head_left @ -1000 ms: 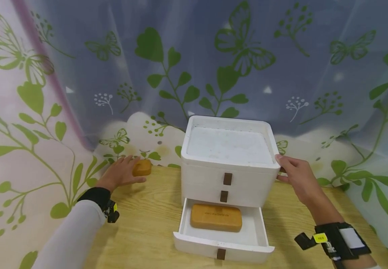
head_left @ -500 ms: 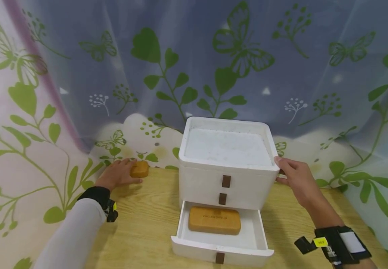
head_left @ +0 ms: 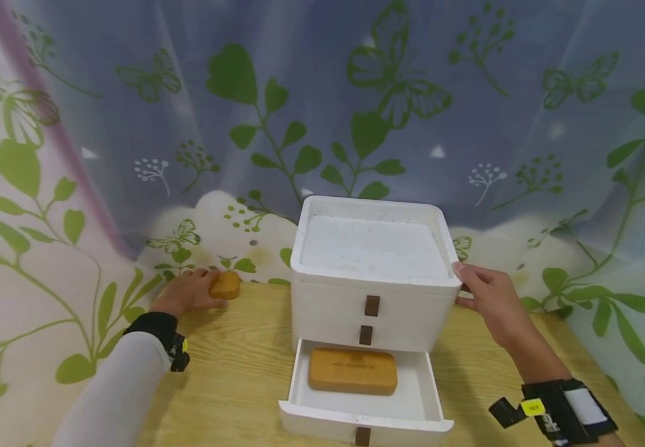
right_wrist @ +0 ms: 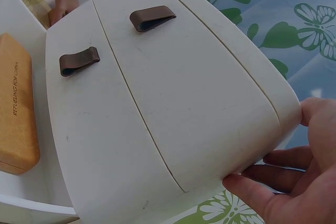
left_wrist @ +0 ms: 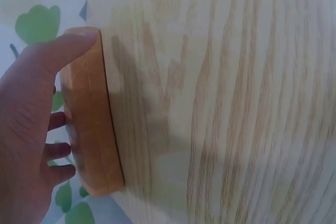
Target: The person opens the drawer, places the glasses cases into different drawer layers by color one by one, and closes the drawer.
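Note:
A tan glasses case (head_left: pixel 225 285) sits at the table's back left, against the curtain. My left hand (head_left: pixel 190 292) holds it, thumb over one end in the left wrist view and fingers along the far side of the case (left_wrist: pixel 93 124). A white drawer unit (head_left: pixel 375 304) stands near the middle with its bottom drawer pulled out. In that drawer lies another glasses case (head_left: pixel 352 371), printed with dark lettering. My right hand (head_left: pixel 492 301) touches the unit's right front corner, thumb at the top rim and fingertips against the side wall; the finger ends are partly hidden in the head view.
The upper two drawers are closed and carry brown pull tabs (head_left: pixel 372 305). The open drawer's front (head_left: pixel 362 422) juts toward me over the wooden table (head_left: pixel 233 360). A patterned curtain (head_left: pixel 322 105) hangs close behind and on both sides.
The head view has shifted slightly to the right and up. Both hands keep their places on the glasses case and on the drawer unit; the bottom drawer stays out.

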A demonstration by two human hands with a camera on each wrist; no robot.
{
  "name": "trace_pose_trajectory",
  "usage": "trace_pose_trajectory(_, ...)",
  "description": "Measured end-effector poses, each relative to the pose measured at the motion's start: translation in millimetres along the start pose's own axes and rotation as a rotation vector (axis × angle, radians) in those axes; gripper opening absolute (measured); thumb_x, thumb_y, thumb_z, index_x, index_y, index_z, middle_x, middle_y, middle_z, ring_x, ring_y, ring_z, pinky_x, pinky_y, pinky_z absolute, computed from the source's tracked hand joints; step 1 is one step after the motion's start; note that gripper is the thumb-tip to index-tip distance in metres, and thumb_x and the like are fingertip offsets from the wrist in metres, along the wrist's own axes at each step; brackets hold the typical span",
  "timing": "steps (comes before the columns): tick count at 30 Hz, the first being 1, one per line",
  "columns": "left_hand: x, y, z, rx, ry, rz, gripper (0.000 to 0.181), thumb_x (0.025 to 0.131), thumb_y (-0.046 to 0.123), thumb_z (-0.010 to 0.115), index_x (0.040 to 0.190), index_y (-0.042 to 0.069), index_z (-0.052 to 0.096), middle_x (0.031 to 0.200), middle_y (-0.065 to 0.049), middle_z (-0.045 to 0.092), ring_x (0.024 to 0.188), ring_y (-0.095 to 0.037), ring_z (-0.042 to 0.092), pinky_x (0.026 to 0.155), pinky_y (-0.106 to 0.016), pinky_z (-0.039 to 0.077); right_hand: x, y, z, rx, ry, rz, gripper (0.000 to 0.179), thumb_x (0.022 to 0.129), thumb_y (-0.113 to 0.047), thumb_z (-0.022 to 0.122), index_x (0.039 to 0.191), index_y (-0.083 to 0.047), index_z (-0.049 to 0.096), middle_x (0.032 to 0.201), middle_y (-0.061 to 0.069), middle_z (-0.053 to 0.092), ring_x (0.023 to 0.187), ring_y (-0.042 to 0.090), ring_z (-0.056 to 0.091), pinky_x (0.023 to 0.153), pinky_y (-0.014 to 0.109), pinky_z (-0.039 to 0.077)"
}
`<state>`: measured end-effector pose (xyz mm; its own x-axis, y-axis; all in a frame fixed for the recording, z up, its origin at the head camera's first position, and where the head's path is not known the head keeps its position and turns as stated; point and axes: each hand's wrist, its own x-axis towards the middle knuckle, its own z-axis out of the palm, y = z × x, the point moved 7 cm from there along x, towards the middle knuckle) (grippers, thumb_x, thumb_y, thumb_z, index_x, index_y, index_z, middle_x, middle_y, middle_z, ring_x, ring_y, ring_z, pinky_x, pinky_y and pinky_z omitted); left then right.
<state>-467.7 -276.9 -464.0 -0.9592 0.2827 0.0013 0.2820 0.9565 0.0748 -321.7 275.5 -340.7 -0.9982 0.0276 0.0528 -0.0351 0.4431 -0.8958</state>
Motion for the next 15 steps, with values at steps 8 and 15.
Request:
trace_pose_trajectory(8, -6.9, 9.0, -5.0, -0.005, 0.049, 0.078, 0.070, 0.088, 0.039, 0.080, 0.140, -0.002, 0.058, 0.131, -0.028, 0.057, 0.108, -0.048, 0.053, 0.088, -0.062, 0.051, 0.0, 2.4, 1.0, -0.010, -0.001, 0.018, 0.073, 0.109, -0.054, 0.042, 0.159, 0.000, 0.037, 0.165, 0.023, 0.038, 0.127, 0.019, 0.059, 0.097, 0.028, 0.060)
trace_pose_trajectory(15, -11.3, 18.1, -14.4, 0.031, -0.011, 0.076, 0.056, 0.083, 0.034, 0.082, 0.125, 0.002, 0.065, 0.113, -0.017, 0.060, 0.090, -0.033, 0.053, 0.078, -0.049, 0.048, 2.7, 2.0, 2.0, 0.005, -0.003, 0.016, 0.075, 0.109, -0.054, 0.041, 0.160, 0.000, 0.035, 0.165, 0.024, 0.036, 0.139, 0.037, 0.052, 0.096, 0.027, 0.059)
